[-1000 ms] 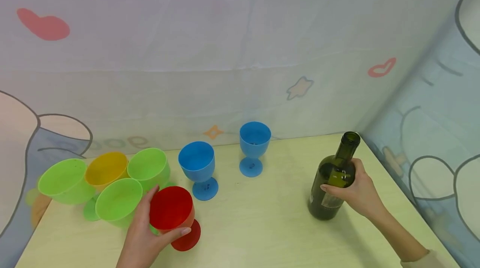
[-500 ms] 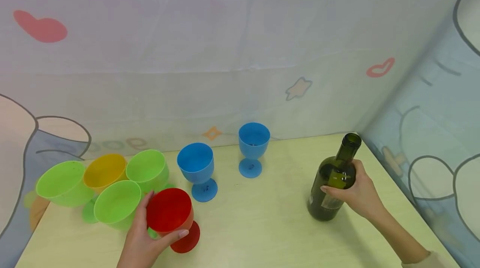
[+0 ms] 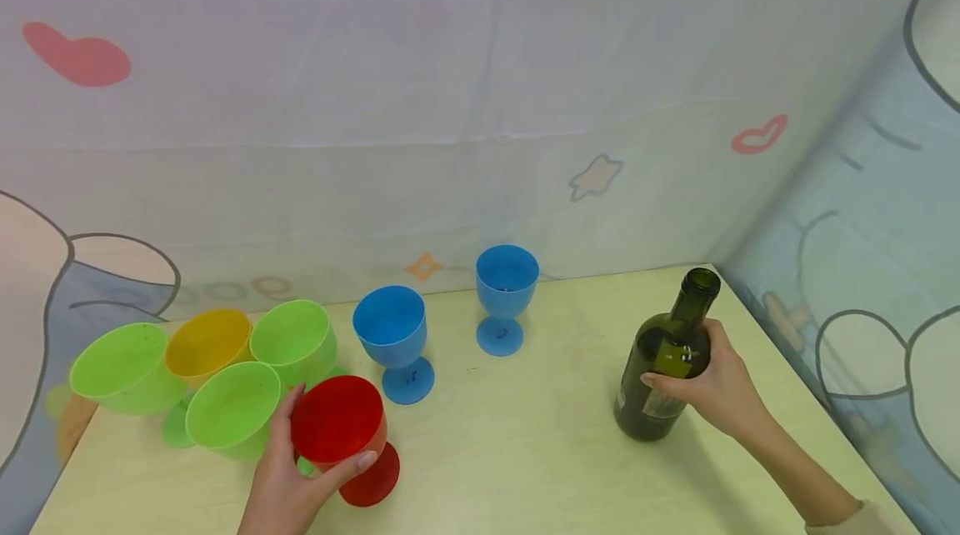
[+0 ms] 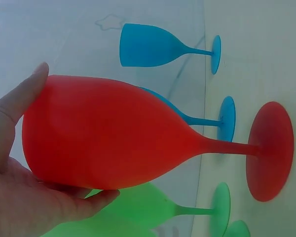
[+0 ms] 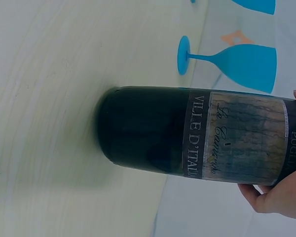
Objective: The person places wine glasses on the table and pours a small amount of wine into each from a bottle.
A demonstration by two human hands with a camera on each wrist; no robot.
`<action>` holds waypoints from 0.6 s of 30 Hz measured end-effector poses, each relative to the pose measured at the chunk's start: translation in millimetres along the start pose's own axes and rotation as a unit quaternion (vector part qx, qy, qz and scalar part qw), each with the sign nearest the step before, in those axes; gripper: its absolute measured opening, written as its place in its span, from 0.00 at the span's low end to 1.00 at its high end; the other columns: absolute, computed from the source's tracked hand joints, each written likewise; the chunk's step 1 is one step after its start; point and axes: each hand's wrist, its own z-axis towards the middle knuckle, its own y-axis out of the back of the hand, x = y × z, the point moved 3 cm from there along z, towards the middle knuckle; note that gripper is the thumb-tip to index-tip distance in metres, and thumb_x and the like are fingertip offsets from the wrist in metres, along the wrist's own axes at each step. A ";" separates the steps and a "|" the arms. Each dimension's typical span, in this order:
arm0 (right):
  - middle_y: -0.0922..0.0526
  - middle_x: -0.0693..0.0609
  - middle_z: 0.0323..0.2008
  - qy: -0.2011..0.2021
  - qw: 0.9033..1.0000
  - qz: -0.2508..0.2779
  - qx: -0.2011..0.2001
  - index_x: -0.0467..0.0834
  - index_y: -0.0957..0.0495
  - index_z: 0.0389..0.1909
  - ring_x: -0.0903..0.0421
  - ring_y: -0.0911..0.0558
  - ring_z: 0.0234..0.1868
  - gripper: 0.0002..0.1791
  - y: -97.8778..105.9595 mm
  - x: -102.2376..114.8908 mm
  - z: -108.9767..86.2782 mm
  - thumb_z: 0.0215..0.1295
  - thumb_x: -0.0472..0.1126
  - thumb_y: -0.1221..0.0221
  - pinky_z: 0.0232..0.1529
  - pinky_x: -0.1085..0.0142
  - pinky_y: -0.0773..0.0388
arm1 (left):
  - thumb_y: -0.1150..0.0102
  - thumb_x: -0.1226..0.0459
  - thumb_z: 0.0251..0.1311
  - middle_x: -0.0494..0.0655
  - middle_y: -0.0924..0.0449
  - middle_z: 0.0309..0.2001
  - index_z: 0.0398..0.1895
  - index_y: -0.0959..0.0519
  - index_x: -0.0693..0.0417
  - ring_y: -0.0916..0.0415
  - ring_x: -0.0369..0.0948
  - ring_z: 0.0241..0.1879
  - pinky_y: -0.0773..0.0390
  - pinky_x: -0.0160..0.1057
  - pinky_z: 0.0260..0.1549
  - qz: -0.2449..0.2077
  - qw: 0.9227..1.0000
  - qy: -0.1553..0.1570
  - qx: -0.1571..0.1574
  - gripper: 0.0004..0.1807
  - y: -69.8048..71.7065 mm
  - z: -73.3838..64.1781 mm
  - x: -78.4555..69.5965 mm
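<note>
My left hand [image 3: 288,472] holds a red plastic wine goblet [image 3: 341,418] by its bowl, thumb on the near side and fingers round the far left. In the left wrist view the goblet's red foot [image 4: 270,150] stands at the table surface. At the right, my right hand [image 3: 716,385] grips a dark green wine bottle [image 3: 652,385] round its upper body. The bottle stands upright on the table with its mouth uncorked, and its label [image 5: 246,138] faces the right wrist camera. Close behind the red goblet is a blue goblet [image 3: 392,327].
A second blue goblet [image 3: 507,281] stands near the back edge. To the left cluster a yellow goblet [image 3: 210,347] and green goblets, among them one at the front [image 3: 234,410]. A printed cloth backdrop [image 3: 360,143] rises behind the pale table [image 3: 517,452].
The head view has shifted slightly. My left hand has tilted the red goblet's bowl a little to the left. My right hand and the bottle have stayed in place.
</note>
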 end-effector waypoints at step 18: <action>0.27 0.34 0.45 0.012 1.000 -0.005 -0.013 0.31 0.45 0.55 0.39 0.26 0.44 0.44 -4.0 1.7 -1.2 0.44 0.43 0.29 0.42 0.48 0.30 | 0.30 0.46 0.40 0.57 0.48 0.66 0.71 0.60 0.54 0.48 0.56 0.61 0.27 0.54 0.46 0.033 0.998 -0.053 0.000 0.61 -11.2 -13.2 -38.6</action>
